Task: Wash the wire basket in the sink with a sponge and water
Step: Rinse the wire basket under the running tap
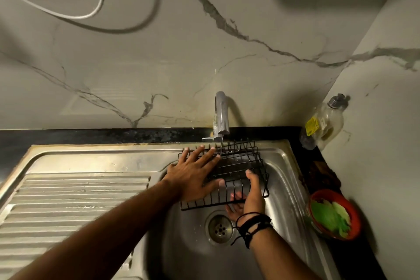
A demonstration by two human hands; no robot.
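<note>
A black wire basket (pixel 241 163) is held over the steel sink bowl (pixel 284 179), under the tap (pixel 221 113), from which a thin stream of water runs onto its far edge. My left hand (pixel 193 173) lies flat on the basket's left part, fingers spread. My right hand (pixel 247 198) grips the basket's near right edge, thumb on top and fingers underneath. A green sponge (pixel 329 216) lies in a red bowl on the counter to the right, apart from both hands.
The drain (pixel 220 228) sits below the basket. A ribbed steel draining board (pixel 68 207) spreads to the left. A clear soap bottle (pixel 322 125) stands in the back right corner. A marble wall rises behind, with a white cable (pixel 100 0) hanging.
</note>
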